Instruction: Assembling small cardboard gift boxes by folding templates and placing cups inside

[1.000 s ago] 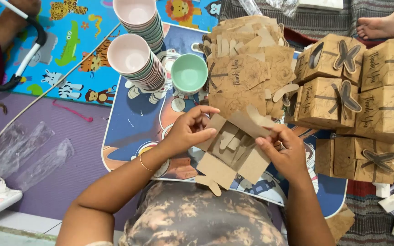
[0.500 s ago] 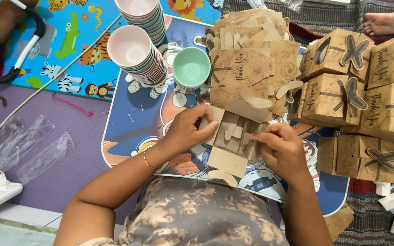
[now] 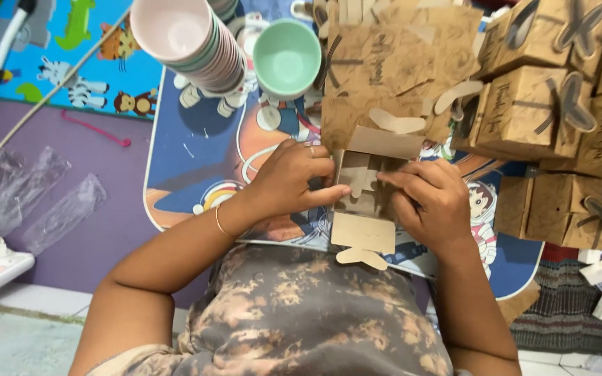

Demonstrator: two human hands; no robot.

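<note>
— You've drawn the brown cardboard box [image 3: 364,202] lower and closer to your body since a moment ago, over the blue tray table [image 3: 189,167].

— Its flaps stand open; your left hand [image 3: 290,179] and right hand [image 3: 430,202] clasp its sides, fingers curled.

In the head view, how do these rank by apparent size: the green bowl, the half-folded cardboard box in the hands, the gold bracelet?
1. Half-folded cardboard box, though nearer the camera.
2. Green bowl.
3. Gold bracelet.
</note>
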